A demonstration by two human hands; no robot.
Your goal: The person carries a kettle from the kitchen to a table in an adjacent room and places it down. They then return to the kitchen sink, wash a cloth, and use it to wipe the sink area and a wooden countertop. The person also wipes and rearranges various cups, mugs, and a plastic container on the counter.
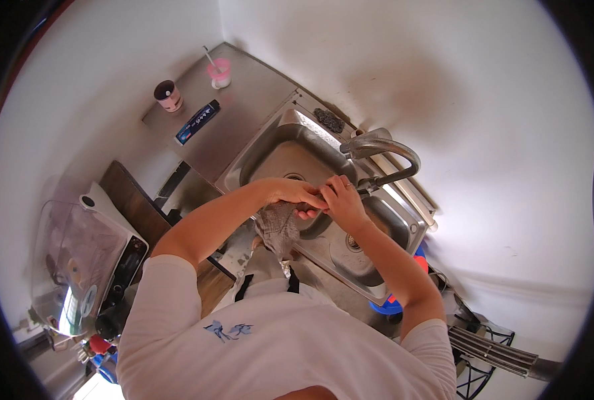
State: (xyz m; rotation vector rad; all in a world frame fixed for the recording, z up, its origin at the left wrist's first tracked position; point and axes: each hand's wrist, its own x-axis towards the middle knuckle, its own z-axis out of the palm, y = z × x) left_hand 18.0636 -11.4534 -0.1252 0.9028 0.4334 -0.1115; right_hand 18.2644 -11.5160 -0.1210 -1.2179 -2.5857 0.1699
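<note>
A grey, crumpled cloth (278, 230) hangs down in front of my body, over the near edge of the sink. My left hand (296, 192) is closed on its upper part, with the wrist bent inward. My right hand (342, 202) meets the left one, its fingers curled around the same bunched end; a ring shows on one finger. Most of the gripped part is hidden by the fingers. Both hands are above the divider of a steel double-bowl sink (247, 155). Just beyond my right hand is a curved metal faucet (404, 152).
On the steel counter (240, 87) at the far left stand a pink cup (168, 97), a pink-and-white cup (221, 75) and a dark blue tube box (197, 123). A dark scouring pad (329, 120) lies behind the sink. A clear-lidded appliance (84, 260) stands at left; a metal rack (490, 350) at lower right.
</note>
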